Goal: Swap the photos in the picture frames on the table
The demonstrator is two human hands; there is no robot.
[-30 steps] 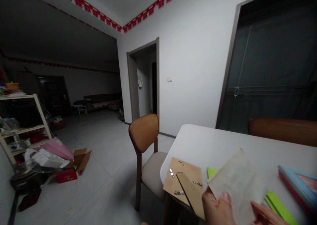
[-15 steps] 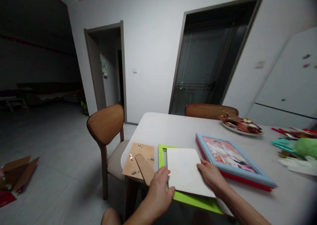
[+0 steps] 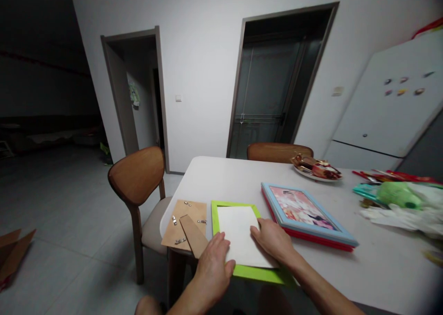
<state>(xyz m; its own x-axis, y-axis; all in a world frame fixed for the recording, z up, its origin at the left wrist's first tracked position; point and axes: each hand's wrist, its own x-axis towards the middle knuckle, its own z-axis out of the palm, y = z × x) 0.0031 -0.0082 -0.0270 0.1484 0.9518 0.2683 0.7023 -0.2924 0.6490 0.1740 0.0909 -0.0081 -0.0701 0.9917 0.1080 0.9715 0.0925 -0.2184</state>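
A white sheet [image 3: 238, 234] lies within the bright green picture frame [image 3: 256, 273], which rests at the table's near edge. My left hand [image 3: 215, 262] is at the sheet's lower left side, fingers along its edge and thumb near its bottom corner. On the opposite side my right hand [image 3: 273, 239] grips the sheet's right edge with bent fingers, covering part of the green frame. Left of the frame is a brown backing board [image 3: 192, 213] with metal clips and a stand leg [image 3: 194, 235], partly behind my left hand.
Light blue and red picture frames [image 3: 304, 211] are stacked to the right on the white table [image 3: 221, 176]. Farther back stands a plate of wrapped items [image 3: 316, 168]. A green plush-like thing [image 3: 398, 195] and white crumpled material lie at the right. A wooden chair [image 3: 138, 176] stands left.
The white sheet has settled lower and squarer inside the green frame, and my right hand has moved inward with its edge. The view has turned slightly right.
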